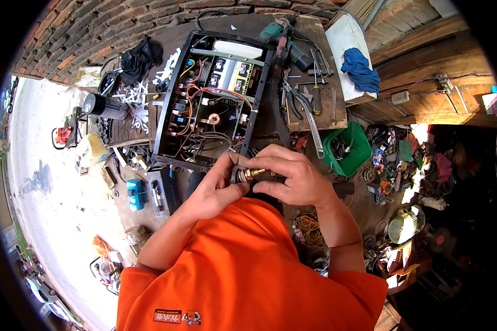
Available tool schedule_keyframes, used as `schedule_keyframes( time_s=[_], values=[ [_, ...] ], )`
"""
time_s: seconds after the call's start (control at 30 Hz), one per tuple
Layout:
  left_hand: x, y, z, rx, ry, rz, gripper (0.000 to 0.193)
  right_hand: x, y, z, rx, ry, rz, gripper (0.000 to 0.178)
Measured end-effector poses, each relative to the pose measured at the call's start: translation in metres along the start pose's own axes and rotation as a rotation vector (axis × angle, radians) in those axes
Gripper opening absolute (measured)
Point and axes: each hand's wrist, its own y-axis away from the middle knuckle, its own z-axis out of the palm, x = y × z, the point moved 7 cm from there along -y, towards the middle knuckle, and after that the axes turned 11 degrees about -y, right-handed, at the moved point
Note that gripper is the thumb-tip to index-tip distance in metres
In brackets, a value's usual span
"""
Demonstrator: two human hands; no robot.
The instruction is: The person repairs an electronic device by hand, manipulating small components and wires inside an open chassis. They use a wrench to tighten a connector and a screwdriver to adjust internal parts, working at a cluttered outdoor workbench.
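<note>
Close in front of my chest, both hands meet around a small brass fitting point(252, 173) with a dark round base. My left hand point(222, 185) is closed on the dark base, thumb in front. From the other side my right hand point(290, 174) has its fingers curled over the brass part, thumb underneath. The fingers hide some of the fitting. Just beyond my hands, an opened electrical unit point(212, 99) with a black metal frame lies on the bench, its wires, circuit boards and a copper-coloured round part point(213, 118) exposed.
Pliers point(294, 102), a screwdriver point(316, 99) and a green power drill point(276, 30) lie right of the unit. A green bin point(348, 149) stands below the bench's right side. A blue cloth point(360, 70) hangs at far right. On the left sit a black can point(102, 106) and a blue device point(136, 194).
</note>
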Motion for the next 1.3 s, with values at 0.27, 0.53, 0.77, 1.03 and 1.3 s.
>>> schedule_keyframes(
  time_s=[0.27, 0.53, 0.77, 1.03, 1.3],
  values=[
    [0.002, 0.000, 0.000, 0.005, -0.105, 0.072, 0.021, 0.003, 0.004, -0.001, 0.144, -0.014, -0.045, 0.025],
    [0.003, 0.005, -0.007, 0.043, -0.399, 0.177, 0.014, 0.018, 0.006, 0.004, 0.130, -0.120, 0.099, 0.025],
    [0.010, 0.005, -0.006, 0.053, -0.350, 0.155, 0.014, 0.013, 0.002, 0.009, 0.114, -0.096, 0.129, 0.023],
    [0.010, 0.003, -0.003, 0.031, -0.258, 0.131, 0.011, 0.003, 0.003, 0.008, 0.104, -0.067, 0.024, 0.028],
    [0.007, 0.003, -0.006, 0.006, -0.255, 0.085, 0.011, 0.006, 0.004, 0.009, 0.117, -0.146, 0.081, 0.029]
  ],
)
